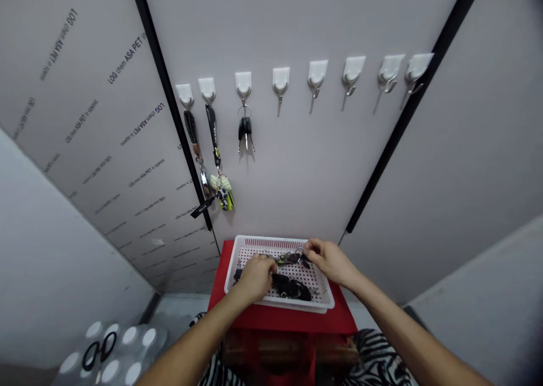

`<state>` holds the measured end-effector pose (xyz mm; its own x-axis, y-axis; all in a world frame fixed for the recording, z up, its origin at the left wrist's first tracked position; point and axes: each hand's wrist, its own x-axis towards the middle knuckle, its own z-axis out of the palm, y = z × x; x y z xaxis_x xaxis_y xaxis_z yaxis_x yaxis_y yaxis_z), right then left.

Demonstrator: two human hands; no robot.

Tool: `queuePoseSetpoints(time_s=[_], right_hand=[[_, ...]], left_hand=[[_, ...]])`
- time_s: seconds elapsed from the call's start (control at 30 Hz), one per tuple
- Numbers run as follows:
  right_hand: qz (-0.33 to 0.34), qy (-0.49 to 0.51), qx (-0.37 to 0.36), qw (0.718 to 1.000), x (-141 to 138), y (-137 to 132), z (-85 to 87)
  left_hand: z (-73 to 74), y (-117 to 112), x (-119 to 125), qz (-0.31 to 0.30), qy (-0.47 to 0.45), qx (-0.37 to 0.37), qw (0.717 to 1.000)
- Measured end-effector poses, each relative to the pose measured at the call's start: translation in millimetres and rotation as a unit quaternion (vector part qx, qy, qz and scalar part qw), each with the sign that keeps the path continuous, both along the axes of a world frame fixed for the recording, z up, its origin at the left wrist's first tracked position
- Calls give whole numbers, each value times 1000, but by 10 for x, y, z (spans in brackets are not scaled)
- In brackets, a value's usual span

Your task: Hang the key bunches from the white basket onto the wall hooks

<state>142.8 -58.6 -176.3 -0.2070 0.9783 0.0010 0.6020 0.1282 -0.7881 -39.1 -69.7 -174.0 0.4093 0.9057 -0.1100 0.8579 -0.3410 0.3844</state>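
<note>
A white perforated plastic basket [278,305] lies between my hands, with key bunches and dark keychains inside. My right hand [328,257] is at its far right corner, fingers closed on the metal ring of a key bunch [292,258]. My left hand [257,276] reaches over the left half, fingers curled by the other end of that bunch; whatever they grip is hidden. Nearer the front rests a black keychain bundle [292,287]. Another dark item [237,274] shows partly behind my left wrist.
A red surface [292,322] supports the basket. On the wall ahead, several white hooks [280,78] form a row. The left ones carry a black strap keychain [190,127], a lanyard with charms [213,131] and black-headed keys [245,127]. Wrapped bottles [110,369] stand at lower left.
</note>
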Motion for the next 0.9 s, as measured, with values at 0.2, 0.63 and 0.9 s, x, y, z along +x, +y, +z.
queuePoseSetpoints(time_s=[0.2,0.63,0.9], right_hand=[[43,189,-71,978,-72,10,115],[-24,142,105,984,-101,161,724],[-61,244,200,947,-120,504,1652]], left_hand=[[146,50,168,38,-272,-65,959],[902,220,190,5,-309,-30,951],[1700,448,344,-38,-424,46,904]])
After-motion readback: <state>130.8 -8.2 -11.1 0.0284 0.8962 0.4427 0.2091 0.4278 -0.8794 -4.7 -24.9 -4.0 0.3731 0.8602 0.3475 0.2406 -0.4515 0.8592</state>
